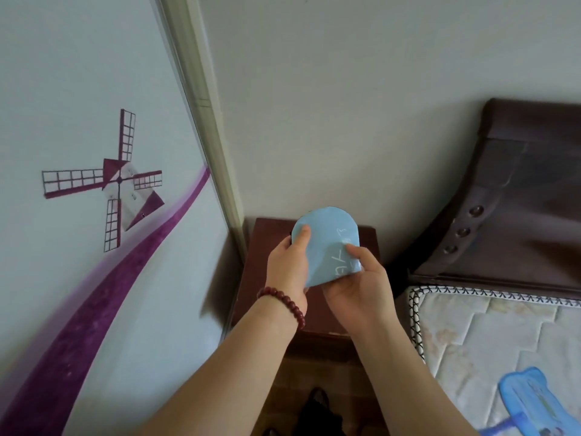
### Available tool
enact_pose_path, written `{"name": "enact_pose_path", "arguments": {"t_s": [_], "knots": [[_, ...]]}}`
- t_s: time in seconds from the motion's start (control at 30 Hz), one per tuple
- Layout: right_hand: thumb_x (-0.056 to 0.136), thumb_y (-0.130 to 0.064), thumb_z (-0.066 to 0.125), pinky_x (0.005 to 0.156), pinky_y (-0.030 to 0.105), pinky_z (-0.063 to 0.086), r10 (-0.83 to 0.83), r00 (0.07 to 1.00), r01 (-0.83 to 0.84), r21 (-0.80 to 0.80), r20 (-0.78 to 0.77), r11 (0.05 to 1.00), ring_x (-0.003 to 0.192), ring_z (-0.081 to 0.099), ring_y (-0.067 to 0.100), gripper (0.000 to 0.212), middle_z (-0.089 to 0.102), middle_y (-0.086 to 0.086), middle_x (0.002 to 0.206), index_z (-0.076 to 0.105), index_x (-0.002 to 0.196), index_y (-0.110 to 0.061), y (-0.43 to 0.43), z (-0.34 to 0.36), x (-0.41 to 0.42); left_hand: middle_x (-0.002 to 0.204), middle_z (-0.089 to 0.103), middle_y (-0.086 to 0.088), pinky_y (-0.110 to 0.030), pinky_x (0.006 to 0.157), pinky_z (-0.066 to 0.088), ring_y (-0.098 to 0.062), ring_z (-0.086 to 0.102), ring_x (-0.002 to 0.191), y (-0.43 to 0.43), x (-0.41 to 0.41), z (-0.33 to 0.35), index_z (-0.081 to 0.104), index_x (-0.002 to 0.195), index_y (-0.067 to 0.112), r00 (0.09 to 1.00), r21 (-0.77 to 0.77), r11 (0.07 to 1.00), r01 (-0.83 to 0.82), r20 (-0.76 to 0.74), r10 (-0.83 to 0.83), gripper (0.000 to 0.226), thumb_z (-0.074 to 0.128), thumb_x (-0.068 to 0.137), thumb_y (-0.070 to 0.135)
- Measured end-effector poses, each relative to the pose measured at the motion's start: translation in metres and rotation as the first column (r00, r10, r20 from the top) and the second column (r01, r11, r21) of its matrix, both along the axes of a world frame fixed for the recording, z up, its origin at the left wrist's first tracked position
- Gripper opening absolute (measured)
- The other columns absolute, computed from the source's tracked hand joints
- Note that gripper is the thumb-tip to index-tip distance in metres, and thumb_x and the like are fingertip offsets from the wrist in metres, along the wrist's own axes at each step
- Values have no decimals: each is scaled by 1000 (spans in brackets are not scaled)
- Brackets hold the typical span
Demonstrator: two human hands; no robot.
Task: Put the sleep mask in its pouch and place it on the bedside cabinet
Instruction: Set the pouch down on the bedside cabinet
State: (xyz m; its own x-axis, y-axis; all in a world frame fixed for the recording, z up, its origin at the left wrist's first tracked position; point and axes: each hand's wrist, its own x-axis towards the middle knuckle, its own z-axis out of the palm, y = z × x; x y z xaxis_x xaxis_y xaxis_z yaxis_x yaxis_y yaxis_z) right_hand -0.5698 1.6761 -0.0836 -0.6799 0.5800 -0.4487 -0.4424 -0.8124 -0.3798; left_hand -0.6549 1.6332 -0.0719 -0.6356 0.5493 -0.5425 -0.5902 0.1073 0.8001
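So I've got the light blue rounded fabric pouch [327, 243] pinched in both hands, held up in the air over the dark brown wooden bedside cabinet [367, 239]. Left hand [287, 269] has its thumb pressed on the front near the top, right hand [358, 284] grips the lower edge. Can't see the mask itself. Quilted white mattress [490, 335] off to the right.

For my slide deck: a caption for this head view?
Both hands hold a light-blue pouch above the brown bedside cabinet.
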Motion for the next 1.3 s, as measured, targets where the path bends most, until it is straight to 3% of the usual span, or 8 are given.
{"name": "enact_pose_path", "arguments": {"t_s": [0.2, 0.43, 0.53, 0.67, 0.77, 1.0, 1.17, 1.3], "knots": [[82, -7, 59, 72, 31, 61, 78, 996, -78, -12, 33, 997, 83, 74, 23, 31, 76, 13, 92, 60, 112, -2, 52, -3, -43, 114, 66, -11, -50, 96, 49, -30, 63, 104, 56, -41, -3, 61, 90, 23, 984, 11, 985, -172, 46, 171, 14, 52, 90, 34], [91, -12, 56, 68, 34, 61, 138, 988, -136, -43, 72, 990, 87, 74, 26, 29, 75, 17, 99, 57, 117, 1, 116, -7, -91, 115, 65, -12, -49, 94, 50, -31, 63, 104, 117, -76, 0, 58, 112, 16, 969, 2, 969, -246, 26, 246, 26, 50, 92, 28], [93, -19, 55, 83, 39, 56, 159, 982, -154, -58, 105, 986, 99, 70, 30, 33, 70, 19, 113, 56, 121, -1, 136, -11, -105, 115, 65, -14, -48, 96, 49, -31, 63, 106, 133, -89, -3, 59, 108, 12, 965, -18, 967, -254, 54, 255, 22, 50, 90, 21], [91, -21, 59, 73, 35, 58, 123, 978, -110, -80, 171, 991, 101, 68, 29, 35, 68, 18, 117, 56, 121, -2, 157, -14, -119, 105, 65, -6, -35, 83, 48, -26, 61, 106, 144, -100, -5, 59, 84, 21, 958, -55, 966, -252, 130, 257, 5, 54, 85, 20], [91, -17, 57, 78, 34, 56, 104, 974, -93, -65, 200, 994, 103, 67, 28, 34, 68, 17, 118, 56, 122, -3, 170, -17, -127, 110, 63, -3, -30, 74, 43, -21, 59, 107, 154, -112, -6, 58, 83, 25, 965, -112, 970, -217, 124, 230, 3, 55, 83, 23], [90, -10, 48, 57, 27, 58, 20, 989, -11, -64, 149, 998, 71, 73, 23, 26, 76, 14, 81, 58, 112, 3, 191, -24, -142, 106, 64, 1, -23, 64, 44, -13, 61, 92, 173, -135, -10, 58, 117, 23, 985, -46, 988, -148, 85, 152, 34, 52, 85, 14], [89, -8, 58, 63, 28, 60, -48, 971, 62, -53, 232, 997, 89, 71, 24, 28, 70, 16, 110, 58, 115, 1, 201, -44, -165, 116, 65, -4, -25, 68, 55, -19, 65, 102, 176, -157, -29, 58, 122, 22, 990, -16, 993, -113, 79, 114, 43, 48, 84, 4], [91, -8, 58, 62, 29, 59, -52, 959, 65, -38, 278, 997, 90, 72, 22, 18, 70, 14, 110, 63, 107, -2, 204, -65, -182, 119, 64, -7, -31, 77, 56, -23, 63, 106, 180, -174, -49, 57, 124, 18, 986, -39, 990, -138, 90, 141, 44, 46, 84, 2]]}}
